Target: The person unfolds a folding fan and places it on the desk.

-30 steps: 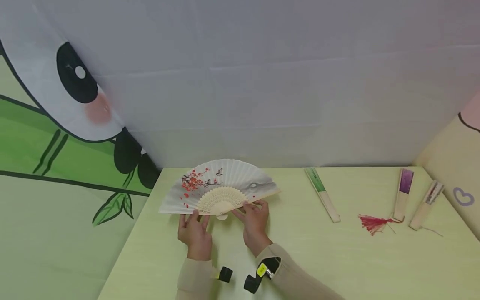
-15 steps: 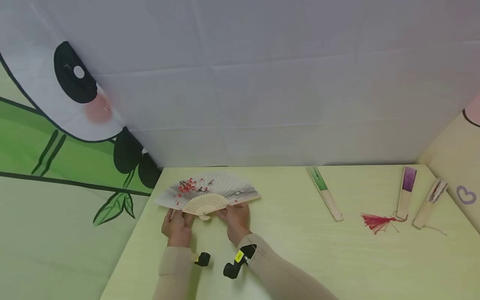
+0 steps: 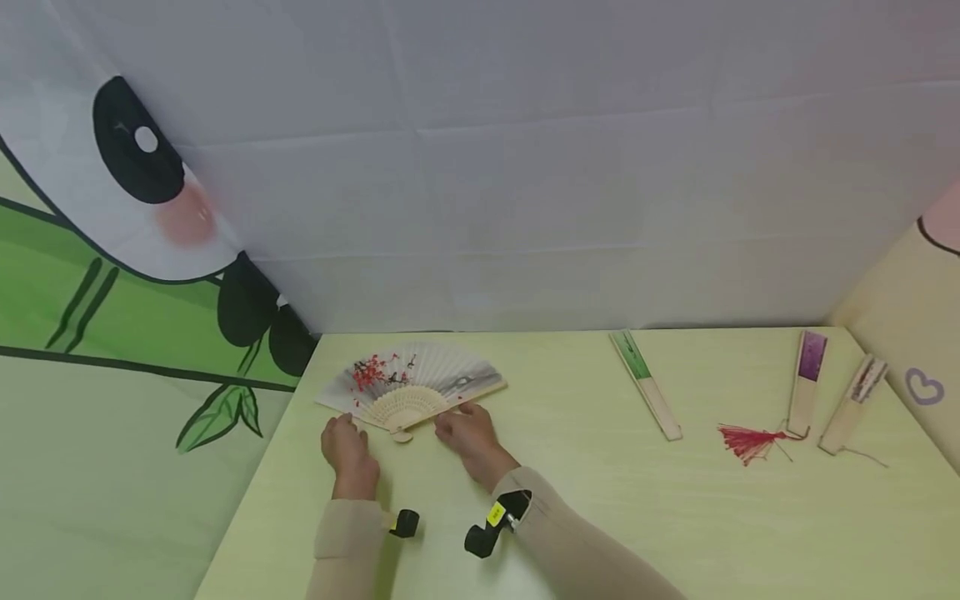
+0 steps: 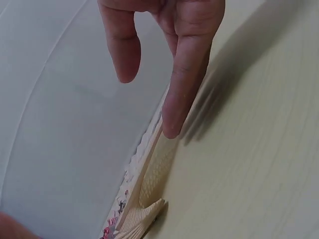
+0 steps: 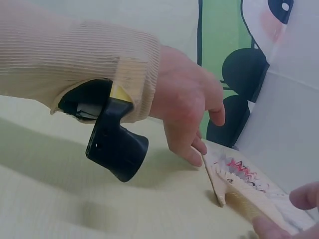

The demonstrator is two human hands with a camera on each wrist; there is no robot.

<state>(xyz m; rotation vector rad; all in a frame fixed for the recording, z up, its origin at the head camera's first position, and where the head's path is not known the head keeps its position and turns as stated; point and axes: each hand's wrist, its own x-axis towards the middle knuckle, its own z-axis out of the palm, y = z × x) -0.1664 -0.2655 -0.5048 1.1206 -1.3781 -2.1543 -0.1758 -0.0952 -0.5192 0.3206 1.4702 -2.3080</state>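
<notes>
A spread folding fan [image 3: 427,375], white paper with red blossoms and pale wooden ribs, lies on the table [image 3: 570,517] at left. My left hand [image 3: 348,454] is at its left edge; in the left wrist view an extended finger [image 4: 177,99] points down to the outer rib and seems to touch it. On the fan's right side is my right hand [image 3: 472,442], its fingertips close to the outer rib. In the right wrist view its thumb [image 5: 306,195] and a finger stand apart; whether they touch the fan [image 5: 244,191] I cannot tell.
Further right lie a closed green fan [image 3: 647,385], a closed purple fan [image 3: 807,383] with a red tassel [image 3: 750,443], and another closed patterned fan [image 3: 853,406]. A grey cloth wall [image 3: 525,208] rises behind the table. Each wrist carries a black camera [image 3: 482,542].
The spread fan has come down onto the table and left of where both hands held it. Both hands have let go and drawn slightly away. The closed fans stay put.
</notes>
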